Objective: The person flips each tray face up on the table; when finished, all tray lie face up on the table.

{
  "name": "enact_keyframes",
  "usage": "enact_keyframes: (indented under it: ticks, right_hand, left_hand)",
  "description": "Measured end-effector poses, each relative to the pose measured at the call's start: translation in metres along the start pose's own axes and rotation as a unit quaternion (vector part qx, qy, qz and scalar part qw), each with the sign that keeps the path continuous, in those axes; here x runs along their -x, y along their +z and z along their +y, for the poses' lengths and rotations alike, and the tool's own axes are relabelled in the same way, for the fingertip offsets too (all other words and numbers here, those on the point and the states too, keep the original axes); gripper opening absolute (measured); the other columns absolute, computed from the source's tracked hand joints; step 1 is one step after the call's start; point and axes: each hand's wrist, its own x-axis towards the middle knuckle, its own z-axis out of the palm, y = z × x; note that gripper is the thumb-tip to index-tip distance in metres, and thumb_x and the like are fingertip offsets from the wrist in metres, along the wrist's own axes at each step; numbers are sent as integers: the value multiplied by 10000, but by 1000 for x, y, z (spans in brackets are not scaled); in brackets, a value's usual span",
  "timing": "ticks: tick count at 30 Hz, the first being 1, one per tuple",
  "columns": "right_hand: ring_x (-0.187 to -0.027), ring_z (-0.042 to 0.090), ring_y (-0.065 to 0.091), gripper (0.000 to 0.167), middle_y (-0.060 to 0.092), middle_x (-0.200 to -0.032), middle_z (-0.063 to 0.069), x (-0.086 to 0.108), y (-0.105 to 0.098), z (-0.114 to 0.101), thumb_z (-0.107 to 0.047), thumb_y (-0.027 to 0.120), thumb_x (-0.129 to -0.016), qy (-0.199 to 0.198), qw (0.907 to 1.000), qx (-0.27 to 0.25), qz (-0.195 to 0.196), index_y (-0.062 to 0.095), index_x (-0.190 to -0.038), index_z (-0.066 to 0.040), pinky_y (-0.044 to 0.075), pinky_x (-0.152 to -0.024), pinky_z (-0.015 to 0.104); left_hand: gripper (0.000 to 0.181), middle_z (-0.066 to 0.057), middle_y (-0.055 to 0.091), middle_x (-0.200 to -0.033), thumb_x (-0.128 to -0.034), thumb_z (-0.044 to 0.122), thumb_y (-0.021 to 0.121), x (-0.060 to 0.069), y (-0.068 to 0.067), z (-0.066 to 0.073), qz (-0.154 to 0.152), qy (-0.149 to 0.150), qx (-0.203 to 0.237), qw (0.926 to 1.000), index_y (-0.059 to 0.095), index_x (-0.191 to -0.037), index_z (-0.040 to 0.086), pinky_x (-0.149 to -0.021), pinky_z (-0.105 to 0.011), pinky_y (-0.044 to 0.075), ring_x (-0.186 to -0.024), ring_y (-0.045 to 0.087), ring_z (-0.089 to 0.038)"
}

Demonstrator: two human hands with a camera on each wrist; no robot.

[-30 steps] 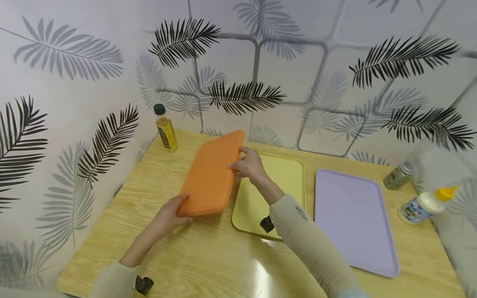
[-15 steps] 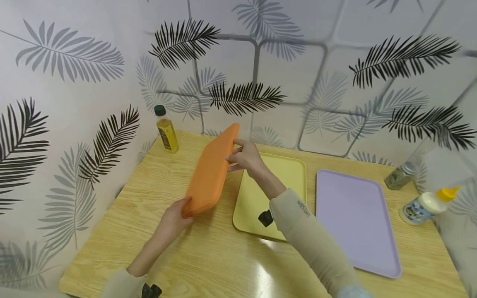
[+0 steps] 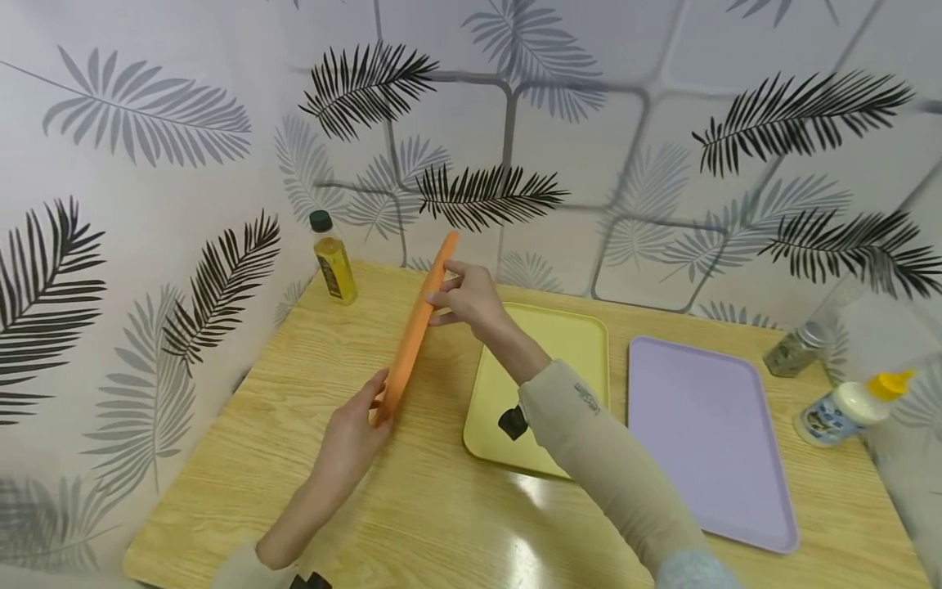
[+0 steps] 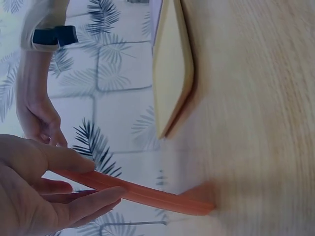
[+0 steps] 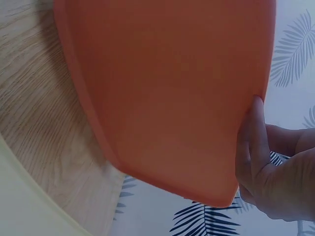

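An orange tray [image 3: 414, 339] stands nearly on edge over the left part of the table, seen as a thin strip in the head view. My left hand [image 3: 353, 433] grips its near end, thumb on one side and fingers on the other, as the left wrist view also shows. Farther back, my right hand [image 3: 471, 301] pinches the upper rim. In the right wrist view the broad face of the orange tray [image 5: 167, 93] fills the middle, with the fingers [image 5: 258, 132] lying over its edge. Its lower edge is at or just above the tabletop; I cannot tell which.
Right of the orange tray lies a yellow tray [image 3: 548, 360], partly under my right arm. Beside that is a purple tray [image 3: 706, 442]. An oil bottle [image 3: 334, 266] stands at the back left. A spice jar [image 3: 795, 350] and a yellow-capped bottle [image 3: 846, 409] stand at the right edge.
The orange tray has turned from showing its broad face to nearly edge-on. My right hand has moved left and slightly up with it; my left hand has shifted slightly right, both still gripping.
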Motion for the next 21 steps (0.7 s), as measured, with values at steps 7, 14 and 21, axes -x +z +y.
enact_keyframes:
  ticks: [7,14,21]
  right_hand:
    - [-780,224,627,700,488,-978,129,-3,10,-6,102,658,-848,-106,9999,-68,96,349,-1469,6,582,-654,400]
    - [-821,260,646,700,484,-1027,145,-1,18,-7,99,646,-859,-56,9999,-112,5,334,-1477,-2,585,-639,364]
    - [-828,325,671,599,566,-1052,193,-2,18,0,-73,574,-965,-292,9989,-352,41,302,-1497,-32,584,-673,395]
  left_hand:
    - [876,-220,606,-1211,-789,-138,698,-2,-6,22,206,227,282,9991,270,-1517,94,-676,-389,576,-995,646,-373]
    - [747,-206,590,-1251,-789,-122,709,-1,-13,37,587,668,124,9960,414,-1453,52,-741,-372,570,-1032,639,-337]
    - [542,-228,651,-1144,-804,-95,703,-7,-22,38,976,875,-105,9913,549,-1321,-45,-787,-433,555,-1021,648,-353]
